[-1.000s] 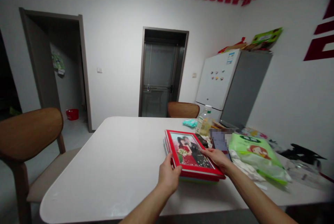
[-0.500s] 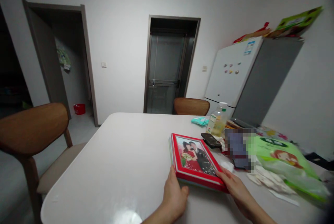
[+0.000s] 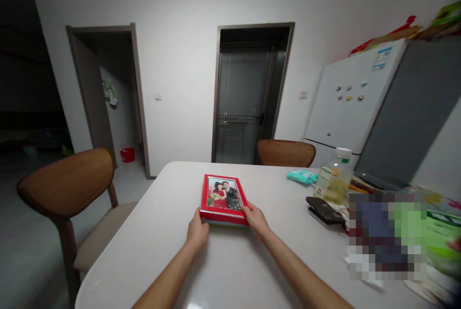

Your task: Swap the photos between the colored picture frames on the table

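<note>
A thick red photo frame (image 3: 225, 214) with a picture of a couple is over the middle of the white table. A pale green layer shows under its near edge; I cannot tell whether that is a separate piece. My left hand (image 3: 197, 231) grips the near left corner, thumb at the front edge. On the near right corner, my right hand (image 3: 256, 218) is closed with its thumb on top and the other fingers mostly hidden. Whether the frame rests fully on the table I cannot tell.
To the right are a black wallet-like item (image 3: 326, 210), a plastic bottle (image 3: 334, 177) of yellowish liquid, a turquoise packet (image 3: 301, 176) and a green package (image 3: 444, 227). Wooden chairs stand at the left (image 3: 68, 179) and far side (image 3: 286, 153). A fridge (image 3: 355, 92) is behind.
Both hands have carried the photo frame leftward and farther from me, away from the items on the right. The camera view has shifted too.
</note>
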A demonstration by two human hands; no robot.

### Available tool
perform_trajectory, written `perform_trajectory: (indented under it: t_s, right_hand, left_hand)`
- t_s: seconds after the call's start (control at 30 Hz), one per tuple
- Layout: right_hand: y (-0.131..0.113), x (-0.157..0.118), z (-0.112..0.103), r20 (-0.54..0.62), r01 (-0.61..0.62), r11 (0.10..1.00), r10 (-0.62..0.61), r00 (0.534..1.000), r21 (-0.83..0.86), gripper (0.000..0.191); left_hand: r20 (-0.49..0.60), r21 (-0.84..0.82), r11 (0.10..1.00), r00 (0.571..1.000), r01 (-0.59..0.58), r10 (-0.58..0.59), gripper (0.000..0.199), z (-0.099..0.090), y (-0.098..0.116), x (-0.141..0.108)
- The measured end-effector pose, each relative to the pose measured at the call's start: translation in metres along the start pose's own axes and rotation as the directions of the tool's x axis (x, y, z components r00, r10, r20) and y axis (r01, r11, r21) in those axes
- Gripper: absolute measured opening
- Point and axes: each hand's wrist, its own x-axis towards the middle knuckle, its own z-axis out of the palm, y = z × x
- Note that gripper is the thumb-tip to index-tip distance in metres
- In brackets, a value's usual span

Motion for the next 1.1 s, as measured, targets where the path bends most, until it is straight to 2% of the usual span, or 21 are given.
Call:
perform_trajectory:
  t_s: [0.1,0.23,0.33,0.43,0.53,0.57,0.6,0.63,0.67,0.7,0.73,0.77,0.8,0.93,0.97,1.03,1.1]
  right_hand:
    - [-0.005,0.008,0.010,-0.037,-0.003,0.999,0.001,0.999,-0.049,0.031]
    - [-0.007,0.007,0.004,-0.121,-0.010,0.997,0.001,0.993,-0.077,0.037]
    - [-0.012,0.001,-0.006,-0.220,-0.007,0.998,-0.007,0.975,-0.063,0.051]
    - [-0.035,-0.016,-0.006,-0.255,0.047,0.998,-0.053,0.965,-0.030,0.060]
    - [-0.083,-0.051,0.007,-0.135,0.186,0.979,-0.173,0.976,0.089,0.062]
    - [-0.102,-0.065,0.011,-0.056,0.271,0.924,-0.266,0.962,0.272,0.066]
    - [-0.122,-0.080,0.015,0.015,0.321,0.836,-0.366,0.931,0.445,0.070]
    - [-0.141,-0.095,0.018,0.061,0.332,0.750,-0.443,0.895,0.572,0.072]
    - [-0.157,-0.108,0.019,0.079,0.324,0.676,-0.493,0.867,0.662,0.073]
    - [-0.170,-0.120,0.019,0.090,0.308,0.620,-0.525,0.846,0.722,0.075]
    - [-0.180,-0.130,0.018,0.112,0.282,0.588,-0.544,0.832,0.758,0.075]
    - [-0.187,-0.138,0.016,0.133,0.257,0.573,-0.551,0.823,0.778,0.076]
    - [-0.191,-0.144,0.015,0.156,0.234,0.569,-0.553,0.818,0.789,0.076]
    - [-0.192,-0.161,0.016,0.187,0.171,0.560,-0.525,0.830,0.811,0.075]
    - [-0.191,-0.163,0.019,0.179,0.157,0.549,-0.509,0.842,0.821,0.072]
    - [-0.187,-0.164,0.025,0.164,0.118,0.523,-0.462,0.872,0.844,0.055]
    - [-0.181,-0.160,0.031,0.165,0.058,0.514,-0.377,0.911,0.856,0.029]
  left_hand:
    - [-0.032,-0.040,0.999,0.999,-0.009,0.007,0.028,-0.002,-0.006,0.011]
    - [-0.039,-0.130,0.992,0.999,-0.001,-0.004,0.027,-0.006,-0.008,0.011]
    - [-0.063,-0.227,0.973,0.997,0.036,-0.052,0.027,-0.017,-0.008,0.003]
    - [-0.097,-0.346,0.938,0.992,0.036,-0.074,0.029,-0.035,0.006,-0.010]
    - [-0.105,-0.482,0.874,0.994,-0.057,0.007,0.053,-0.053,0.045,-0.033]
    - [-0.105,-0.525,0.845,0.993,-0.101,0.054,0.061,-0.060,0.062,-0.042]
    - [-0.100,-0.564,0.813,0.989,-0.143,0.105,0.066,-0.066,0.078,-0.052]
    - [-0.083,-0.621,0.760,0.980,-0.191,0.179,0.070,-0.073,0.094,-0.062]
    - [-0.056,-0.753,0.607,0.945,-0.252,0.322,0.074,-0.080,0.107,-0.071]
    - [-0.044,-0.834,0.484,0.905,-0.266,0.423,0.078,-0.087,0.117,-0.080]
    - [-0.042,-0.864,0.424,0.879,-0.270,0.475,0.081,-0.093,0.123,-0.089]
    - [-0.042,-0.890,0.368,0.853,-0.268,0.520,0.082,-0.098,0.127,-0.096]
    - [-0.040,-0.897,0.353,0.843,-0.267,0.537,0.083,-0.103,0.127,-0.102]
    - [-0.033,-0.898,0.354,0.844,-0.260,0.535,0.084,-0.112,0.119,-0.119]
    - [-0.032,-0.901,0.354,0.852,-0.251,0.523,0.084,-0.113,0.117,-0.121]
    - [-0.005,-0.914,0.360,0.892,-0.188,0.451,0.082,-0.112,0.113,-0.121]
    - [0.049,-0.926,0.368,0.938,-0.087,0.344,0.063,-0.110,0.109,-0.118]
